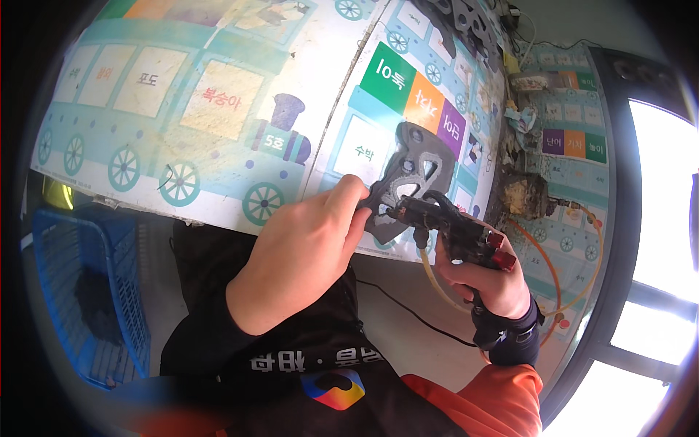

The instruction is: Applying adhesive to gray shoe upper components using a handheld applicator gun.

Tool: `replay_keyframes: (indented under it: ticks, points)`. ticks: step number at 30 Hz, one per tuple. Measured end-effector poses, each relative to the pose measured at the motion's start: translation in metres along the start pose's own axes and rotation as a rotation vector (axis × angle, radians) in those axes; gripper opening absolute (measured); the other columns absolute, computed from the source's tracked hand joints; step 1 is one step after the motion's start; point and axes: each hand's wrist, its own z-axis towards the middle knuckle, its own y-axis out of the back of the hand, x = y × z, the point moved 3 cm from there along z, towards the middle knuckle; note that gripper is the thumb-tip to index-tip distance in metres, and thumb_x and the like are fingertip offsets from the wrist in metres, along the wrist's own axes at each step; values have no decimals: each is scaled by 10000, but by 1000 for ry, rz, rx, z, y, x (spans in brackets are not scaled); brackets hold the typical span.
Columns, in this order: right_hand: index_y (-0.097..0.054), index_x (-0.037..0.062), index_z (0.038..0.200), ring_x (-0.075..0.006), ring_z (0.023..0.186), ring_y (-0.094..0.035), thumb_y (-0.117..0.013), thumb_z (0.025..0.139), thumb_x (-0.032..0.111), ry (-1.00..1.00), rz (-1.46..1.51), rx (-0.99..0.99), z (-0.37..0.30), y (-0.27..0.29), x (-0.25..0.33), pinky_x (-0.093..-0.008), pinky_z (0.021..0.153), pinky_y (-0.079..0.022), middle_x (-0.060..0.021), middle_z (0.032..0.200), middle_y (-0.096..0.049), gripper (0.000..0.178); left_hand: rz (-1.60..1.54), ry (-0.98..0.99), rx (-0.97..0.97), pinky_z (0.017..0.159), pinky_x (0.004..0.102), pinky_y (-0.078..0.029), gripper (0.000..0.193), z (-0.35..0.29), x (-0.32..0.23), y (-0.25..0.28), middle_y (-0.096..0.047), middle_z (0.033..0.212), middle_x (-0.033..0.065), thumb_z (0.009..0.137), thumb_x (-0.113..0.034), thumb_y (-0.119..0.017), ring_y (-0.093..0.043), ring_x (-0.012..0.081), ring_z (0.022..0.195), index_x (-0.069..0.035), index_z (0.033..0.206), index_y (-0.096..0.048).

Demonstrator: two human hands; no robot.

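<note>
Left fingers (pixel 351 195) pinch a flat, dark gray piece (pixel 397 169) with big holes; right fingers (pixel 460 275) grip a black and red spray gun (pixel 453 231).

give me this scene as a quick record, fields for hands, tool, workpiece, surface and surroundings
left hand: the left hand pinches the workpiece's edge
right hand: the right hand grips the tool
tool: black spray gun with red knobs, nozzle toward the workpiece, pale hose below
workpiece: flat dark grey cut-out with openings
surface: tabletop with train print
surroundings: blue basket lower left
</note>
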Motion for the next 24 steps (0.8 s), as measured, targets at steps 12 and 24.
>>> replay_keyframes:
  ticks: [12, 24]
  points:
    - [-609, -9, 1302, -63, 713, -603, -735, 881, 59, -1, -170, 131, 4, -12, 6, -226, 563, -447, -11, 923, -701, 444, 24, 38, 24, 596, 437, -522, 229, 2, -1, 1, -728, 862, 157, 937, -35, -734, -716, 357, 707, -35, 1112, -585]
    - [-430, -57, 1453, -247, 920, -670, -579, 934, -104, 468, -305, -345, -5, 51, -73, -364, 783, -547, -181, 1225, -673, 542, -63, 86, -13, 661, 527, -491, 200, -5, 2, 0, -659, 791, 223, 995, -158, -679, -663, 462, 767, -59, 1136, -575]
